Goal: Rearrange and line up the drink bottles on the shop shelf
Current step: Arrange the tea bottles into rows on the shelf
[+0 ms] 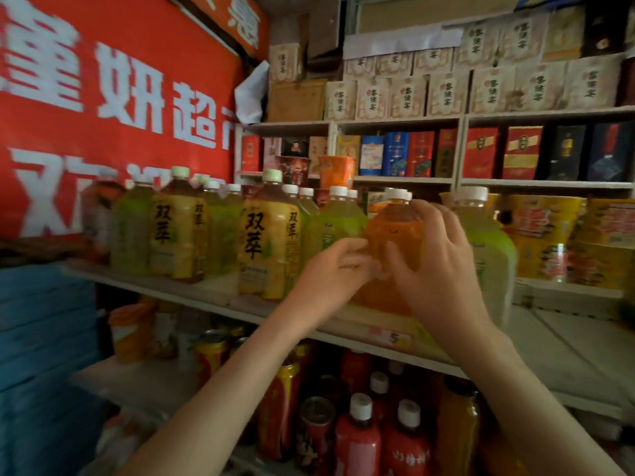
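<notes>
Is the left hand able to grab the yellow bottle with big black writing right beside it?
Probably yes. The yellow bottle stands at the front edge of the shelf, just left of the left hand, with nothing in front of it. That hand is at the orange bottle now.

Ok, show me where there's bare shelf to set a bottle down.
Bare shelf lies right of the green bottle, before the yellow packs. The lower shelf is bare left of the cans. From the yellow bottles to the orange bottle it is packed.
</notes>
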### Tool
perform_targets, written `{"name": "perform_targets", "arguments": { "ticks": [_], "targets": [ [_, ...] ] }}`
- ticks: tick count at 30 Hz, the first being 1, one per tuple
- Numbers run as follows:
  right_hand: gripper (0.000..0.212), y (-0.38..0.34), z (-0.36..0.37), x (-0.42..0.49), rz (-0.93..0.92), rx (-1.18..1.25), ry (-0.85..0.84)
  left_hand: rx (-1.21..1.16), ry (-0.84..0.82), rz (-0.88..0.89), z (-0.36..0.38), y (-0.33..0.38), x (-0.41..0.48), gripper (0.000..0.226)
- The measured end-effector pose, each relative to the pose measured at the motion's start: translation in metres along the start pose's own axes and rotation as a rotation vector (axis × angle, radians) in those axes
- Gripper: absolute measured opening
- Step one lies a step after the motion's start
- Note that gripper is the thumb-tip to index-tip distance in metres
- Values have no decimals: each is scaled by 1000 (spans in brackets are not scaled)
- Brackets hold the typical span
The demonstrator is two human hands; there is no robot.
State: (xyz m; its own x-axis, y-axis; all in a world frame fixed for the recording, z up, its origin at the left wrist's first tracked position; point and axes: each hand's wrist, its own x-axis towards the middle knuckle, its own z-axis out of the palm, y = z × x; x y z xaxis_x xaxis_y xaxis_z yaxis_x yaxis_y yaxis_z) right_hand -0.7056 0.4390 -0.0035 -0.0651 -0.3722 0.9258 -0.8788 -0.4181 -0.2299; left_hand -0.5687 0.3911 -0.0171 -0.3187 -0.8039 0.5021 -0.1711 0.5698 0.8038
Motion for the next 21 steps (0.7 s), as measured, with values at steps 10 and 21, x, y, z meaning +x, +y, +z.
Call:
{"name": "perform_targets", "arguments": {
  "ticks": [10,21],
  "targets": [
    [60,-41,75,-2,7,162,-235,180,332,-122,-88,-26,-43,32],
    [46,-7,21,36,-25,-144,261,172,204,-26,-55,-18,-21,31]
  ]
}}
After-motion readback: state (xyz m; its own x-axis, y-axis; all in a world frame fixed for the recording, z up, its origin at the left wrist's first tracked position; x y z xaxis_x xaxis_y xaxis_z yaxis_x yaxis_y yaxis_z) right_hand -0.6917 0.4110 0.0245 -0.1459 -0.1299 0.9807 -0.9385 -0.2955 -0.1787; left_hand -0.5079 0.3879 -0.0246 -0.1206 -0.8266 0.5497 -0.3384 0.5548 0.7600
